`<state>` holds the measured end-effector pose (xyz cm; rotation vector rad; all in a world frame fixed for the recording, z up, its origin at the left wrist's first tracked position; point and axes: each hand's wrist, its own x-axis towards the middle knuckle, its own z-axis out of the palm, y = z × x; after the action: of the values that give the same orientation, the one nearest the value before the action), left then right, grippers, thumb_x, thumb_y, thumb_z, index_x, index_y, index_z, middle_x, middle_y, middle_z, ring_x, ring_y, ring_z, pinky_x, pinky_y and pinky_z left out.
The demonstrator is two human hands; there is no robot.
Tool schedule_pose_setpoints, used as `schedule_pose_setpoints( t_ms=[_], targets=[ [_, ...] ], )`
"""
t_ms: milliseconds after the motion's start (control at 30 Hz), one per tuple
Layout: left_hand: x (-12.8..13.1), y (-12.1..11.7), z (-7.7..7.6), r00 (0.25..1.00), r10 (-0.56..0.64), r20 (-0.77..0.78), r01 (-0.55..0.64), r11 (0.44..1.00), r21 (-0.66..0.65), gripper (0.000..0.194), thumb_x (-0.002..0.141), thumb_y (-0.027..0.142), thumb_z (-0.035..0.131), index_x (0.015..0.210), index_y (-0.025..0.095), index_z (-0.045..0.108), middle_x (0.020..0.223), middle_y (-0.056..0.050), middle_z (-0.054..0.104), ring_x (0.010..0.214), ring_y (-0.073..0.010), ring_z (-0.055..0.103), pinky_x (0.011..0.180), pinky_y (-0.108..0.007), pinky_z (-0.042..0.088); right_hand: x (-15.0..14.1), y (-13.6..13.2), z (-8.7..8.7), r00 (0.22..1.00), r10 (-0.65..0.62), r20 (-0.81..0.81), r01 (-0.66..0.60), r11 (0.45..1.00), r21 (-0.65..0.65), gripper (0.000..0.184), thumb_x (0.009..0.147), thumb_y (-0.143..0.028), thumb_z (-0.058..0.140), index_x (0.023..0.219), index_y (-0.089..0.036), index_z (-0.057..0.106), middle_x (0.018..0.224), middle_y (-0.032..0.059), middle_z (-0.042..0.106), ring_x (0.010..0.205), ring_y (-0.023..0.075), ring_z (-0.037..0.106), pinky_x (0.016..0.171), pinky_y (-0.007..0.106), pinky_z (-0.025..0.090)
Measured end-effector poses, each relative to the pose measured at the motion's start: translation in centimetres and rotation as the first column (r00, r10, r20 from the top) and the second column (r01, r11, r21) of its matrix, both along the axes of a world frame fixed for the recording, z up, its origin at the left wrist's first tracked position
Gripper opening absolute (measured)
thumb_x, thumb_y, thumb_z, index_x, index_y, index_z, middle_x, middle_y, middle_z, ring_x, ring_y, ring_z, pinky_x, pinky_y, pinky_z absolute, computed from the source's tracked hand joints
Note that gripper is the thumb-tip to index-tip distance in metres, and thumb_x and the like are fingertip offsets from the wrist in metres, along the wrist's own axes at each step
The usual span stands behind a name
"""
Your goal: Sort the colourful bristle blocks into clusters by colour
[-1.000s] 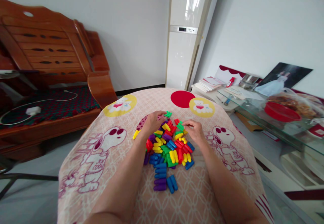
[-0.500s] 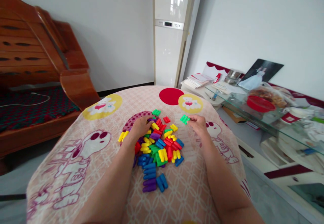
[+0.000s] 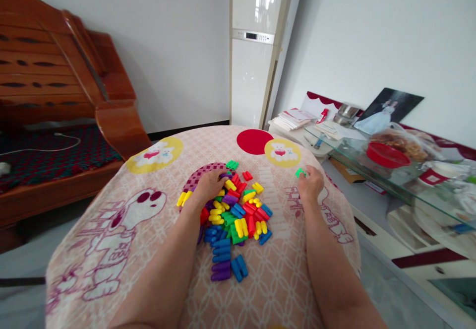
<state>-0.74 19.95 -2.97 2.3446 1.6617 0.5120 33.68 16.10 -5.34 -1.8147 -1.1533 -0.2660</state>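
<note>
A loose pile of bullet-shaped plastic building blocks in red, yellow, green, blue and purple lies on the tablecloth [image 3: 275, 279]. My left hand [image 3: 211, 186] rests at the pile's upper left edge, fingers bent around a purple block [image 3: 225, 175]; a yellow block [image 3: 230, 185] is just beside the fingertips. Off to the right, my right hand [image 3: 311, 184] pinches a green block [image 3: 300, 172], partly covered by the fingers. Another green block [image 3: 232, 164] sits at the far end of the pile. Nearest me are a blue block [image 3: 239, 268] and a purple block [image 3: 220, 271].
To the right stands a glass-topped cabinet [image 3: 345, 158] with a red bowl [image 3: 387, 155], papers and a photo [image 3: 390, 109]. A wooden bench [image 3: 115, 120] is at left. Behind the table rises a tall white air conditioner [image 3: 248, 81].
My right hand has moved right, away from the pile, carrying the green block. My left hand stays at the pile's edge. The whole view has shifted slightly.
</note>
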Motion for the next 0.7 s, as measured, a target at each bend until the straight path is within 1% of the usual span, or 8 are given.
schedule_pose_setpoints(
  t_ms=[67, 133, 233, 300, 367, 433, 567, 700],
  targets=[
    [0.0, -0.1, 0.1, 1.000, -0.005, 0.012, 0.005, 1.000, -0.009, 0.038, 0.092, 0.028, 0.048, 0.124, 0.019, 0.066, 0.124, -0.009, 0.069, 0.114, -0.0265, 0.064, 0.100, -0.036, 0.048, -2.2, -0.3, 0.7, 0.988, 0.152, 0.007, -0.152, 0.988, 0.018, 0.032, 0.078, -0.026, 0.051, 0.099, -0.016, 0.073, 0.097, 0.0147, 0.071, 0.093, 0.0277, 0.063, 0.088, 0.041, 0.049],
    [0.1, -0.2, 0.3, 1.000, -0.009, 0.027, 0.009, 1.000, -0.020, 0.038, 0.092, 0.027, 0.048, 0.124, 0.019, 0.067, 0.125, -0.009, 0.069, 0.114, -0.0264, 0.064, 0.100, -0.036, 0.048, -4.9, -0.6, 1.2, 0.916, 0.401, -0.024, -0.401, 0.916, -0.021, 0.028, 0.081, -0.026, 0.050, 0.093, -0.020, 0.074, 0.092, 0.0106, 0.073, 0.086, 0.0239, 0.065, 0.083, 0.036, 0.051],
    [0.2, -0.2, 0.4, 1.000, -0.008, 0.027, 0.008, 1.000, -0.019, 0.037, 0.092, 0.027, 0.048, 0.124, 0.021, 0.067, 0.126, -0.007, 0.069, 0.116, -0.0252, 0.063, 0.101, -0.035, 0.047, -8.6, -1.2, 1.5, 0.686, 0.724, -0.063, -0.725, 0.675, -0.134, 0.025, 0.080, -0.020, 0.053, 0.090, -0.024, 0.076, 0.092, 0.0066, 0.075, 0.088, 0.0217, 0.066, 0.084, 0.034, 0.052],
    [0.2, -0.2, 0.3, 1.000, 0.005, 0.020, -0.005, 1.000, -0.017, 0.037, 0.092, 0.028, 0.048, 0.124, 0.021, 0.067, 0.126, -0.007, 0.068, 0.116, -0.0255, 0.063, 0.102, -0.035, 0.047, -10.2, -1.4, 1.6, 0.521, 0.850, -0.078, -0.842, 0.496, -0.213, 0.030, 0.074, -0.013, 0.055, 0.091, -0.025, 0.077, 0.098, 0.0048, 0.075, 0.096, 0.0219, 0.066, 0.092, 0.035, 0.050],
    [0.3, -0.2, 0.3, 1.000, 0.016, 0.017, -0.016, 1.000, -0.023, 0.038, 0.093, 0.028, 0.048, 0.125, 0.019, 0.066, 0.126, -0.009, 0.068, 0.116, -0.0265, 0.063, 0.101, -0.036, 0.047, -11.0, -1.5, 1.5, 0.435, 0.895, -0.099, -0.882, 0.401, -0.249, 0.035, 0.070, -0.007, 0.054, 0.089, -0.026, 0.077, 0.102, 0.0035, 0.075, 0.103, 0.0219, 0.065, 0.098, 0.037, 0.048],
    [0.3, -0.2, 0.3, 1.000, 0.017, 0.015, -0.016, 1.000, -0.024, 0.039, 0.093, 0.028, 0.048, 0.126, 0.018, 0.066, 0.125, -0.010, 0.069, 0.115, -0.0273, 0.063, 0.101, -0.036, 0.047, -11.3, -1.6, 1.4, 0.445, 0.886, -0.127, -0.882, 0.409, -0.233, 0.034, 0.069, -0.006, 0.054, 0.086, -0.025, 0.076, 0.103, 0.0036, 0.075, 0.104, 0.0219, 0.065, 0.099, 0.038, 0.047],
    [0.3, -0.3, 0.4, 1.000, 0.005, 0.018, -0.005, 1.000, -0.016, 0.038, 0.093, 0.027, 0.048, 0.125, 0.020, 0.066, 0.126, -0.008, 0.068, 0.116, -0.0269, 0.063, 0.101, -0.036, 0.047, -10.8, -1.7, 1.3, 0.526, 0.805, -0.275, -0.850, 0.512, -0.126, 0.024, 0.076, -0.017, 0.057, 0.092, -0.022, 0.075, 0.100, 0.0058, 0.075, 0.097, 0.0226, 0.068, 0.091, 0.038, 0.051],
    [0.2, -0.3, 0.5, 1.000, 0.004, 0.023, -0.004, 1.000, -0.019, 0.037, 0.092, 0.027, 0.049, 0.124, 0.020, 0.067, 0.126, -0.008, 0.068, 0.116, -0.0262, 0.063, 0.101, -0.035, 0.047, -10.2, -1.7, 1.5, 0.417, 0.734, -0.536, -0.848, 0.527, 0.061, 0.028, 0.079, -0.036, 0.062, 0.098, -0.018, 0.072, 0.095, 0.0052, 0.075, 0.086, 0.0220, 0.070, 0.080, 0.036, 0.055]
  ],
)
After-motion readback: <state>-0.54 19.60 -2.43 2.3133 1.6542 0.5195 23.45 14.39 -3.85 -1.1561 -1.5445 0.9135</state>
